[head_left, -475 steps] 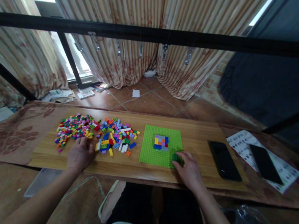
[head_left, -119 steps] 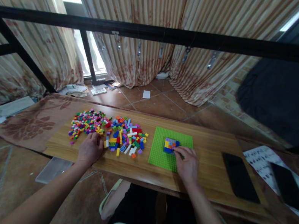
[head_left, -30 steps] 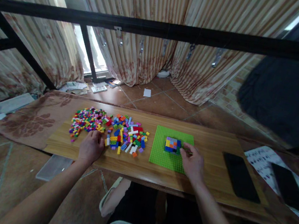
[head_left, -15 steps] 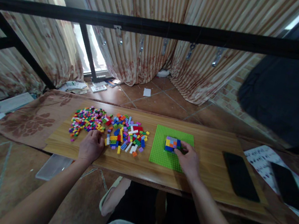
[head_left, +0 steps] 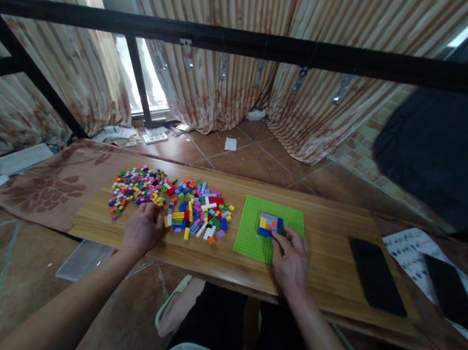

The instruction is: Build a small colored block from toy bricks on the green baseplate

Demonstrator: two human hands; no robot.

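My right hand (head_left: 291,260) is over the right part of a green studded baseplate (head_left: 249,244). Its thumb and index finger close on the near right corner of a flat block of toy bricks (head_left: 268,223), coloured blue, yellow, orange and purple, that sits on the plate. My left hand (head_left: 144,227) rests on the board with its fingers curled, between two piles of loose bricks. Whatever lies under those fingers is hidden. Left of it spreads a pile of small bricks (head_left: 137,185); to its right lie larger mixed bricks (head_left: 198,208).
The wooden board (head_left: 325,245) lies on a brown patterned cloth (head_left: 51,185). A black phone-like slab (head_left: 377,275) is at its right end, beside a printed sheet (head_left: 412,242) bearing another dark slab (head_left: 453,292). A black metal rail (head_left: 248,43) crosses behind, before striped curtains.
My right hand has shifted slightly left and nearer to me, turning around the block's near right corner. The left hand stays where it was.
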